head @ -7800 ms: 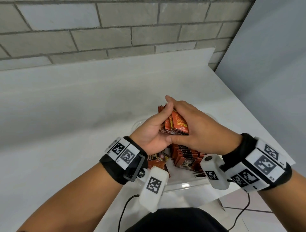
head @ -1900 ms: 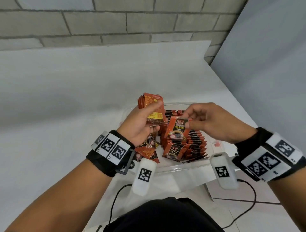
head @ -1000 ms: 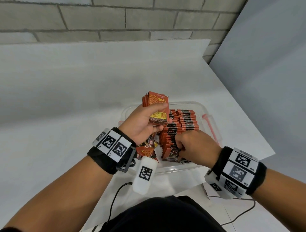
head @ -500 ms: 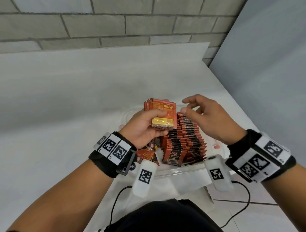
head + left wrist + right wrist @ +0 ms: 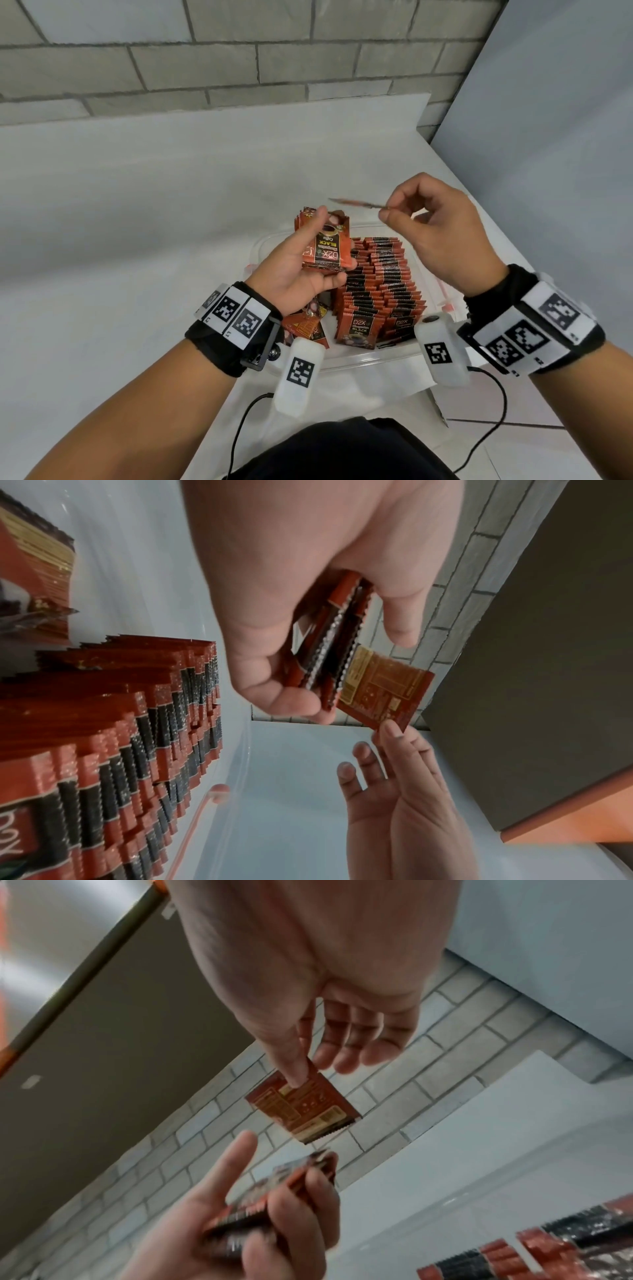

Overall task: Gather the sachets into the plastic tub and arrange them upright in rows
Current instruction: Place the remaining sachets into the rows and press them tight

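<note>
My left hand (image 5: pixel 298 270) grips a small stack of orange-and-black coffee sachets (image 5: pixel 325 248) above the left side of the clear plastic tub (image 5: pixel 370 359). The same stack (image 5: pixel 329 647) shows edge-on in the left wrist view. My right hand (image 5: pixel 435 233) pinches a single sachet (image 5: pixel 356 204) between thumb and forefinger, held flat and blurred above the tub's far end; its printed back (image 5: pixel 301 1107) shows in the right wrist view. Inside the tub, two rows of sachets (image 5: pixel 380 291) stand upright, leaning back. A few loose sachets (image 5: pixel 305 325) lie in the tub's near left corner.
The tub sits near the front right corner of a white table (image 5: pixel 137 222), with its pink latch (image 5: pixel 445 301) on the right side. A brick wall (image 5: pixel 239 51) stands behind, a grey panel (image 5: pixel 548 137) to the right. Cables (image 5: pixel 239 428) hang from both wrist cameras.
My right hand left the rows, reached to the stack in my left hand and now holds one sachet drawn away from it. My left hand has tilted its stack face up.
</note>
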Tool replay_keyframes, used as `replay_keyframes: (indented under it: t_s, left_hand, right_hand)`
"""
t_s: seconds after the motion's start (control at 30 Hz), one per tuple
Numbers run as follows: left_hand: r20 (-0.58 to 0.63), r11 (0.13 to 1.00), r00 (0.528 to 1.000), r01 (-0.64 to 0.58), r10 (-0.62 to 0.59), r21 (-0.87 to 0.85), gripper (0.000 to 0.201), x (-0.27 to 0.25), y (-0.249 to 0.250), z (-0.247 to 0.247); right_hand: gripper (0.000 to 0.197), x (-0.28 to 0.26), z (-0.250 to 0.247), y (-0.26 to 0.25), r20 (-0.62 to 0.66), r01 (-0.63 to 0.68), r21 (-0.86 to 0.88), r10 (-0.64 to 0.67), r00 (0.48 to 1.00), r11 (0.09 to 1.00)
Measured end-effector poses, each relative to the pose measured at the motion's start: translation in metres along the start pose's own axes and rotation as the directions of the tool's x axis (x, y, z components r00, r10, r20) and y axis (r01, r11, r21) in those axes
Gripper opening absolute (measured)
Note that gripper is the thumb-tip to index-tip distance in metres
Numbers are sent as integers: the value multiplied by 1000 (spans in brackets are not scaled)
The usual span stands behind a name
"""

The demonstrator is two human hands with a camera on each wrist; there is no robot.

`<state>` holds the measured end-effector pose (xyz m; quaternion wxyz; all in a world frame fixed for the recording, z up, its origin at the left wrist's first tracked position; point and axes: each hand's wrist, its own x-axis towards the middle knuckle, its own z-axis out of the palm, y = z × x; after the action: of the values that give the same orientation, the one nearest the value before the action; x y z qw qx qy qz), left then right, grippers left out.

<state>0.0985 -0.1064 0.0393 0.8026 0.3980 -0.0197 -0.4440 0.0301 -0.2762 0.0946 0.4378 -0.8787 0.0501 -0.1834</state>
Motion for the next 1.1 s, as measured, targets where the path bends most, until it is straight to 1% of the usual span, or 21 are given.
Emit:
replay_keyframes:
  t_s: [0.03,0.07,0.1,0.17,0.2,0.23,0.33,0.4,0.5,0.57,0.63,0.7,0.77,0.83,0.9,0.97,1.03,1.1]
  left_hand:
    - [12,1000,1000,-8,9,-26,39,0,0,1]
    - [21,999,1000,-15,16,-49,40,0,0,1]
    - [22,998,1000,-19,20,-62,41,0,0,1]
    - [22,998,999,-24,26,-50,46,1,0,-1]
    - [27,999,999,-28,29,-38,48,1,0,-1]
    - [32,999,999,-30,31,-29,46,1,0,-2]
    - [43,999,998,-47,47,6,34,1,0,-3]
    - [39,998,998,-51,50,22,35,0,-1,-2]
    - [38,997,998,-57,54,60,42,-1,-1,1]
    - [31,996,998,-62,60,69,46,-1,-1,3]
    - [31,996,998,-63,61,62,47,-1,-2,3]
    - [34,996,998,-57,55,68,45,-2,-1,3]
    - [42,995,998,-56,52,82,37,-3,-1,3]
    - [40,994,998,-56,53,97,27,-3,-1,3]
    - [18,993,998,-61,60,100,30,-1,-1,2]
    - [16,991,996,-87,86,104,37,0,-1,1]
    - [18,988,993,-115,114,100,38,0,-1,1]
    - [24,986,991,-130,128,101,37,0,-1,0]
  right_hand:
    - [19,-4,2,1,38,53,-63,-51,998,997]
    - [16,-9,4,2,103,92,-115,-81,991,989]
    - [15,-13,7,4,181,109,-146,-82,980,983]
    - [15,-18,9,7,306,80,-149,-31,952,986]
    - [16,-18,8,8,323,52,-130,-8,946,990]
    - [17,-18,6,7,308,30,-111,5,951,993]
    - [19,-15,3,3,177,-3,-120,24,984,993]
    - [26,-14,4,0,142,-73,-151,94,985,986]
    - [39,-13,8,0,178,-246,-117,263,948,962]
    - [38,-15,11,0,205,-348,-18,344,916,937]
    - [32,-16,13,-2,234,-420,89,390,890,903]
    - [27,-15,15,-3,238,-422,124,386,891,898]
    - [22,-12,15,-3,200,-352,86,329,923,932]
    - [26,-10,15,-4,177,-275,32,265,948,961]
    - [31,-9,14,-6,199,-265,70,247,948,962]
    - [31,-9,15,-7,230,-341,154,302,925,928]
    - [27,-10,15,-6,239,-457,221,407,882,861]
    - [22,-12,14,-4,255,-518,284,457,852,807]
